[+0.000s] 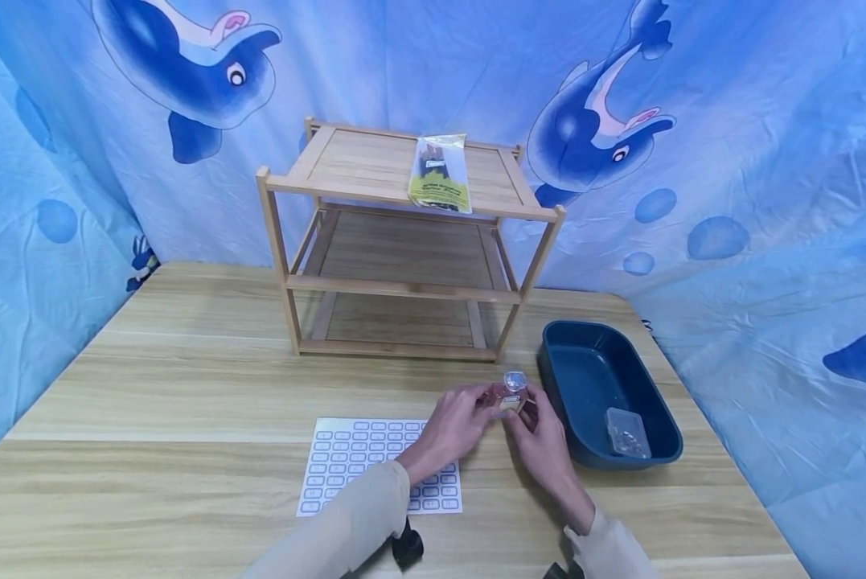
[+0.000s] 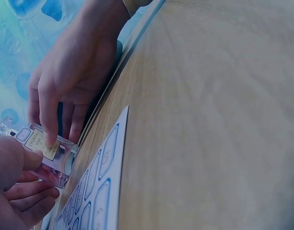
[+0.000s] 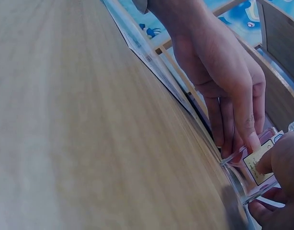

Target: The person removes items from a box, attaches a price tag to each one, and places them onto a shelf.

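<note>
A clear glass perfume bottle (image 1: 503, 394) with pink liquid and a faceted clear cap is held between both hands, in front of the shelf. My left hand (image 1: 456, 426) grips its left side, thumb on the front. From the right, my right hand (image 1: 544, 442) holds the other side, its thumb also at the front. A cream label (image 3: 254, 165) and a small blue-bordered sticker (image 2: 23, 134) show on the bottle's face. Whether its base touches the table cannot be told. Under the left forearm lies a white sheet of blue-bordered stickers (image 1: 331, 466).
Behind the hands stands a three-tier wooden shelf (image 1: 404, 285), with a packet of artist brushes (image 1: 440, 181) on top. At right a dark blue bin (image 1: 592, 378) holds a small clear plastic box (image 1: 628, 433). Blue dolphin-print curtains (image 1: 751, 161) surround the wooden table (image 1: 150, 402).
</note>
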`<state>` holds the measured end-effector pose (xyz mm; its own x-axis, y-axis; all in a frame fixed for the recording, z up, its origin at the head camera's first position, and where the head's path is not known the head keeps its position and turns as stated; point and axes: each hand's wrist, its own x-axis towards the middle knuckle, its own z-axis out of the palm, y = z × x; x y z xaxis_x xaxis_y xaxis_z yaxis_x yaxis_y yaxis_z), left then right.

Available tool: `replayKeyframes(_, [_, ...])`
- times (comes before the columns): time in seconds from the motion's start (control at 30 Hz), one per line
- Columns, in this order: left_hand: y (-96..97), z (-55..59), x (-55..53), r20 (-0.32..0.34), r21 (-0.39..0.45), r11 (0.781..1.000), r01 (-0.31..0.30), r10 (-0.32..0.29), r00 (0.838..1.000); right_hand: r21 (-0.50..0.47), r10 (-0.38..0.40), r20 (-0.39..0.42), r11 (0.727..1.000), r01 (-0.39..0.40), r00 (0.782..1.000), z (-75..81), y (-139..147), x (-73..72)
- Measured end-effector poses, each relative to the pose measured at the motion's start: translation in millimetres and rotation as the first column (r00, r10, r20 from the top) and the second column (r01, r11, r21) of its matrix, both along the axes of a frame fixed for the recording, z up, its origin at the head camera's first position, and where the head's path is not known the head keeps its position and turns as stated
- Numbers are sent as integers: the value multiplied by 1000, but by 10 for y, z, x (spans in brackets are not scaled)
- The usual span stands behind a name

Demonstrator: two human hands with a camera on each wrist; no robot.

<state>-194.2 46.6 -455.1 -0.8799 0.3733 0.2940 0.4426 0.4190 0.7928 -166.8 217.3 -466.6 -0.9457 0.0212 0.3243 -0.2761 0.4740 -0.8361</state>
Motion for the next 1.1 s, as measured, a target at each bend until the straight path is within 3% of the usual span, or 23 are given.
replayKeyframes(0.83, [-27, 37, 22, 49, 56, 997, -50, 47, 998, 2, -47, 38, 999, 47, 998, 65, -20, 68])
replayKeyframes(1.1, [-71, 95, 67, 116, 126, 991, -47, 32, 993, -58, -33, 21, 998, 34, 999, 135, -39, 108])
